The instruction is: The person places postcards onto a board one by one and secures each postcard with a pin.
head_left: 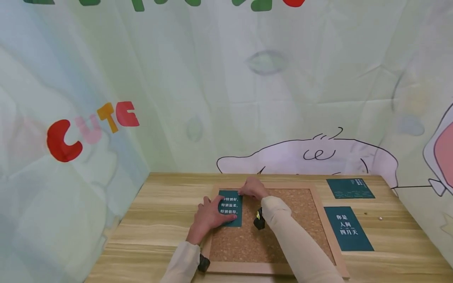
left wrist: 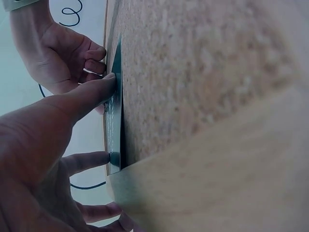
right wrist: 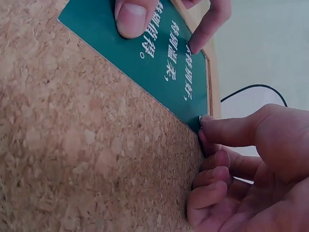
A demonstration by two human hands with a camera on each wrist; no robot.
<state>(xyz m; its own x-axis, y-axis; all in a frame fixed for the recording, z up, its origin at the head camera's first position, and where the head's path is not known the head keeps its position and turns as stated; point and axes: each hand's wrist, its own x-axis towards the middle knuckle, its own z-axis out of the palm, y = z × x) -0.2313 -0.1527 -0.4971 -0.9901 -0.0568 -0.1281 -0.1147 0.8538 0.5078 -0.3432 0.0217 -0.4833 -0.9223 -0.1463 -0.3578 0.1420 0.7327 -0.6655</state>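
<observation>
A dark green card (head_left: 233,206) with white lettering lies on the upper left of a wood-framed cork board (head_left: 247,245). My left hand (head_left: 209,214) spreads over the card's left part, thumb and fingertips pressing on its face. At the card's top right corner, my right hand (head_left: 254,188) pinches with thumb and forefinger, its other fingers curled against the cork. A tiny pale bit shows at that thumb's tip in the right wrist view; what it is I cannot tell. Seen edge-on in the left wrist view, the card (left wrist: 115,116) has a dark gap under it.
Two more green cards lie on the wooden table (head_left: 152,236) right of the board: a lettered one (head_left: 348,234) in front and another (head_left: 348,188) behind. A small round thing (head_left: 380,218) sits beside them. A printed cloth (head_left: 198,98) hangs behind the table.
</observation>
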